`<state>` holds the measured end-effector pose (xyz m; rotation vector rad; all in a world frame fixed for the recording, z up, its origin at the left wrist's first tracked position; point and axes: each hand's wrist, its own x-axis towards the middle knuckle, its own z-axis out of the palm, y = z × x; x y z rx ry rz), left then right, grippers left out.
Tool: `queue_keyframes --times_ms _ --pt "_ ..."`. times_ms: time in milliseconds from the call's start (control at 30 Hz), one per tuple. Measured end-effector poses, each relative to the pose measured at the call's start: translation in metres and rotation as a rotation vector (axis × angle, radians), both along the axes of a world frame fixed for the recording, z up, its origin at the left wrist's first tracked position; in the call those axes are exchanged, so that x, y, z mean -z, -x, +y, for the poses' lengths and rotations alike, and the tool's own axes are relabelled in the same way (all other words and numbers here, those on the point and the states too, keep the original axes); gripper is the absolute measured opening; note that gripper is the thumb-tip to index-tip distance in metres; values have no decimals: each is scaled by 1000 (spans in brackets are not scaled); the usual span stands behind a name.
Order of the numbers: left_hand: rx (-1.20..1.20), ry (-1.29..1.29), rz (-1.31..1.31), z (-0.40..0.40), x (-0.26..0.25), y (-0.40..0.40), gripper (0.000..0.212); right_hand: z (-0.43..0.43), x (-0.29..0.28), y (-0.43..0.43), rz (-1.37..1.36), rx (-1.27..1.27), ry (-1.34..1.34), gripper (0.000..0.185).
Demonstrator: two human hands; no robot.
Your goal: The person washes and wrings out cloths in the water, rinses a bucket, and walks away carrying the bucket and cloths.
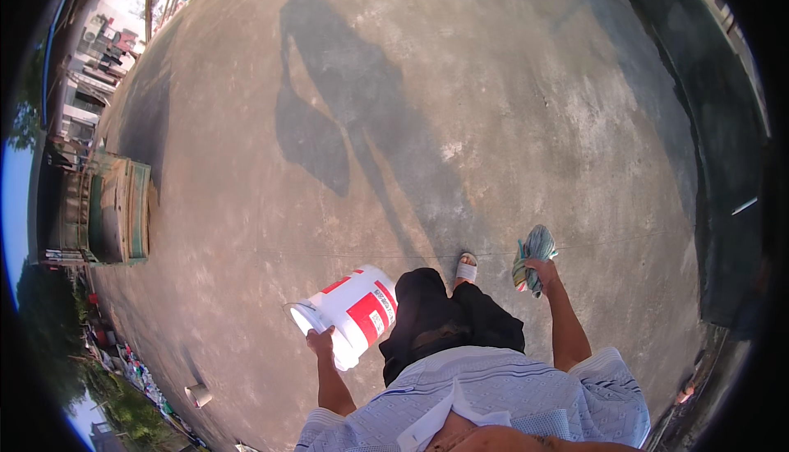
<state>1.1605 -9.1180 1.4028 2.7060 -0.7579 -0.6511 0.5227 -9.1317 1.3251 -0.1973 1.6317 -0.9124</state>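
Observation:
My left hand (321,340) grips the rim of a white plastic bucket (336,301) with red printed panels and some writing. The bucket is tilted on its side next to my left leg, its mouth turned to the left and its wire handle (287,313) hanging at the rim. Out to the right, my right hand (542,271) is closed around a bunched, striped cloth (537,248) in grey, green and red. Both things are held above the concrete ground (431,205). What the bucket contains is hidden.
A greenish wooden box-like structure (120,211) stands at the left. A small pale bucket (198,395) sits on the ground at lower left, near a heap of mixed items (145,375). Along the right runs a dark wall-like strip (727,205). My sandalled foot (466,267) is ahead.

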Motion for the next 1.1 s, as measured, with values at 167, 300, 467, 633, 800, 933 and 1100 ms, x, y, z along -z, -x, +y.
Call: queue_keyframes --times_ms 167,300,467,633,800,933,1100 --pt "15 -29 67 -84 25 43 50 -110 7 55 -6 46 69 27" --pt "-26 -10 130 -167 54 48 50 -155 29 59 15 121 -101 21" --pt "48 -142 115 -310 72 92 61 -175 29 53 -9 243 -362 22" --pt "171 -180 45 -449 64 115 60 -245 -6 32 -158 337 -362 17" --pt "134 -79 136 -567 72 113 61 -370 2 44 -168 281 -387 15" --pt "247 -88 38 -657 76 171 61 -466 27 101 -100 254 -334 19" --pt "199 15 -6 -774 54 183 58 -649 23 164 -1 96 -304 19"
